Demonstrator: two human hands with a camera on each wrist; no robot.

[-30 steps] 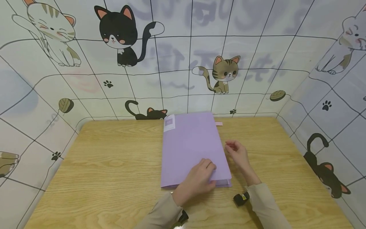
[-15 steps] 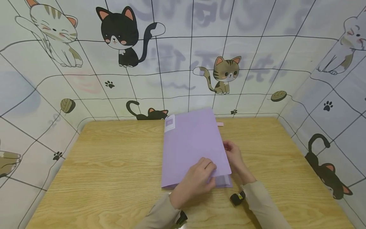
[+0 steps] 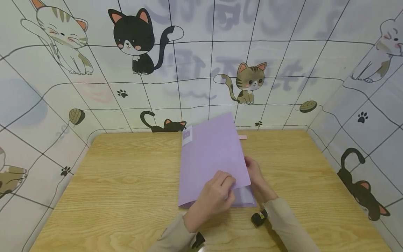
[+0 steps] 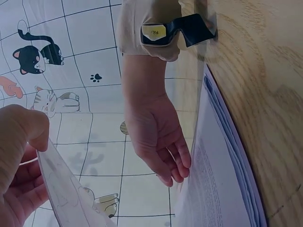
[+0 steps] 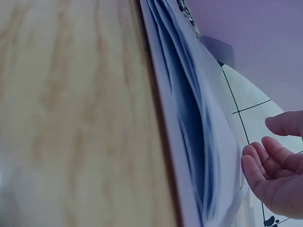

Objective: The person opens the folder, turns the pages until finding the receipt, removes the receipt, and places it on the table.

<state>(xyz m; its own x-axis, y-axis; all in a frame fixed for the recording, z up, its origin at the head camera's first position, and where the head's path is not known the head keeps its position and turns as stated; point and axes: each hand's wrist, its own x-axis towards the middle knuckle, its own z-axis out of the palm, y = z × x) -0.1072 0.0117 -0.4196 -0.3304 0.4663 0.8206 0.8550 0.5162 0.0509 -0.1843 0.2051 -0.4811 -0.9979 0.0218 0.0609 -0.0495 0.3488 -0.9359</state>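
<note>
A purple clear-pocket folder (image 3: 211, 154) lies on the wooden table, its front cover partly raised. Near its lower right corner my left hand (image 3: 212, 196) pinches the cover, thumb underneath and fingers on top. In the left wrist view that left hand (image 4: 21, 161) holds the cover's edge at the left. My right hand (image 3: 256, 175) is at the folder's right edge, its fingertips partly hidden by the cover. The right wrist view shows this right hand (image 5: 274, 179) with fingers loosely bent beside the layered pages (image 5: 213, 127), holding nothing. Printed text shows faintly on the top page (image 4: 203, 189).
A pink tab (image 3: 242, 137) sticks out from the folder's upper right side. Behind the wooden table (image 3: 135, 168) stands a cat-printed backdrop (image 3: 195, 84), which also runs along both sides. Each wrist wears a black camera strap (image 3: 259, 217).
My left hand has lifted the cover's right side higher, showing more of the pages below. My right hand has moved left, to the folder's edge.
</note>
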